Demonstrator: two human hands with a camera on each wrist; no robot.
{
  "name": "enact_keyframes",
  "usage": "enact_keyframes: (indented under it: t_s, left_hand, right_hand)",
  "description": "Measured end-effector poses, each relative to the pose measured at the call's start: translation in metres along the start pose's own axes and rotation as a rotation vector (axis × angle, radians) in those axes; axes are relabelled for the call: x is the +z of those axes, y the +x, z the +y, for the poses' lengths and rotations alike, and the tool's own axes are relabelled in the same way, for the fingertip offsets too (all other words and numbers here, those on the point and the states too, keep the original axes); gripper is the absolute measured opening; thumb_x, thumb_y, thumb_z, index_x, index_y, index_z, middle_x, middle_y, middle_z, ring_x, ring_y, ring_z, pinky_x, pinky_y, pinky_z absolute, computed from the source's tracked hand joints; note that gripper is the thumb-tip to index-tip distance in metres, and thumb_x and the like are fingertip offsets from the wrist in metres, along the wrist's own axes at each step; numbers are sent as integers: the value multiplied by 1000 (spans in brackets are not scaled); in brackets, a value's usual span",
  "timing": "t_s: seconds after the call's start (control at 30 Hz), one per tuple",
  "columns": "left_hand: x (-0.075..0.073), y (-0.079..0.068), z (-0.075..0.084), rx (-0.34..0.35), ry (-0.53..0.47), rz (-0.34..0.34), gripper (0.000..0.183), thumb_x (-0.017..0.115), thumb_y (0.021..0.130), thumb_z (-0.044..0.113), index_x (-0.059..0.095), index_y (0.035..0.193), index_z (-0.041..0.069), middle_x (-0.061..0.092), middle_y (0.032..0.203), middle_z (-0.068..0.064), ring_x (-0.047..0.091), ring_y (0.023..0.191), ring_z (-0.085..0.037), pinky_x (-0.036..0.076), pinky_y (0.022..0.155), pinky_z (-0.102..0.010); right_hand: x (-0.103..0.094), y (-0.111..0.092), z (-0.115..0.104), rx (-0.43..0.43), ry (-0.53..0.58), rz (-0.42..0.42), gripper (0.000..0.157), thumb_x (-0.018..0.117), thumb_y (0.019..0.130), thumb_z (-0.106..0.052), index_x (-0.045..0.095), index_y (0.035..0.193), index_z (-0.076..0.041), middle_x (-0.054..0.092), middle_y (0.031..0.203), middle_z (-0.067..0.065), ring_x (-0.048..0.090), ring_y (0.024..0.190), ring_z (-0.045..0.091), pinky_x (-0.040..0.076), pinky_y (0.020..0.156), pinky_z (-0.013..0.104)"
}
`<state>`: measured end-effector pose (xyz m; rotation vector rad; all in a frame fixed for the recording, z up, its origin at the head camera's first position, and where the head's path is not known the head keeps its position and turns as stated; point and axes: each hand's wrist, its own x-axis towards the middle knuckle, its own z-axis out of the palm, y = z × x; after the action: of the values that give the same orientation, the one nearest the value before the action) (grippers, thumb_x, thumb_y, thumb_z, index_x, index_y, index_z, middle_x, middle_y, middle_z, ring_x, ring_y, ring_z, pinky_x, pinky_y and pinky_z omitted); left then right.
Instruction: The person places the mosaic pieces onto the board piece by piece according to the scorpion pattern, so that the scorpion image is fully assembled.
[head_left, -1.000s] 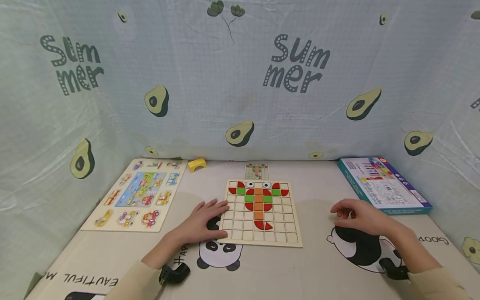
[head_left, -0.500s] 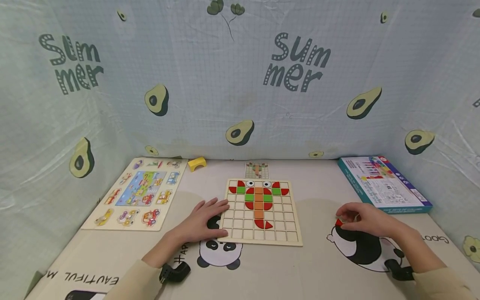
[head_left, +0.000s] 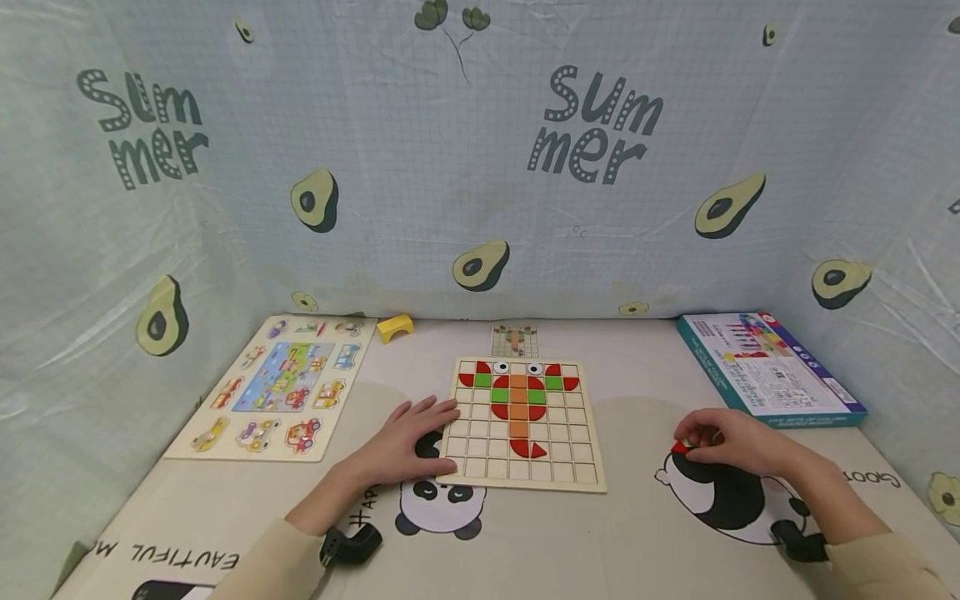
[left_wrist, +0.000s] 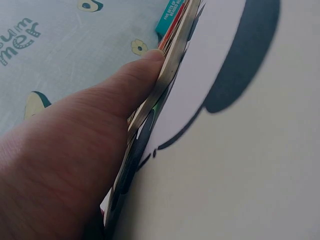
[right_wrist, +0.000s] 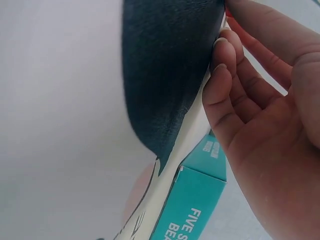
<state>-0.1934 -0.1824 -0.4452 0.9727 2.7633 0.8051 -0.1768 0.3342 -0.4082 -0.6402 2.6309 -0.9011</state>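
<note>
In the head view a square wooden grid board [head_left: 564, 472] lies mid-table. Red, green and orange pieces and two eye pieces form a figure with raised claws on it. My left hand [head_left: 397, 447] rests at the board's left edge, fingers spread and nearly straight; the left wrist view shows the thumb [left_wrist: 142, 75] along the wooden edge. To the right of the board, just over the tablecloth, my right hand [head_left: 723, 439] pinches a small red puzzle piece [head_left: 679, 447] between thumb and fingertips. Its full shape is hidden by the fingers.
Behind the board lies a small pattern card [head_left: 514, 342]. A vehicle puzzle board [head_left: 225, 440] is at the left, with a yellow arch block [head_left: 394, 327] beside it. A teal-edged box [head_left: 772, 371] lies at the back right. Patterned cloth walls [head_left: 480, 167] surround the table.
My right hand has shifted slightly right and down, and a red piece now shows between its fingertips. The left hand and the grid board have stayed in place.
</note>
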Motion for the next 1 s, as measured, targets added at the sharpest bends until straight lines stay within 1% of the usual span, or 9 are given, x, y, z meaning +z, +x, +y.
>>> enact_keyframes:
  t_s: [0.23, 0.57, 0.8, 1.0]
  left_hand:
    - [-1, 0, 0, 12, 6, 5, 80, 70, 90, 55, 47, 152, 12, 38, 160, -5, 20, 150, -36, 8, 117, -62]
    - [0, 0, 0, 9, 3, 3, 80, 70, 89, 56, 47, 153, 12, 37, 160, -6, 20, 150, -36, 8, 118, -62]
    - [0, -2, 2, -8, -2, 0, 80, 71, 89, 55, 47, 152, 12, 37, 160, -6, 20, 150, -36, 8, 118, -61]
    - [0, -1, 1, -4, 1, 0, 80, 70, 89, 56, 47, 152, 13, 37, 160, -5, 20, 150, -35, 8, 118, -61]
  right_hand:
    - [1, -1, 0, 31, 1, 5, 25, 77, 91, -18, 67, 112, -7, 61, 94, -1, 55, 84, 13, 51, 74, 24]
    - [3, 0, -5, 38, -10, 26, 21, 79, 88, -16, 68, 106, -9, 60, 88, -2, 54, 80, 15, 50, 69, 24]
    - [5, 4, -8, -2, -9, 12, 19, 78, 90, -17, 69, 105, -11, 62, 91, -3, 55, 81, 12, 51, 71, 23]
    - [3, 1, -7, 23, 33, -16, 23, 78, 90, -17, 70, 110, -9, 63, 96, -1, 55, 84, 14, 51, 73, 24]
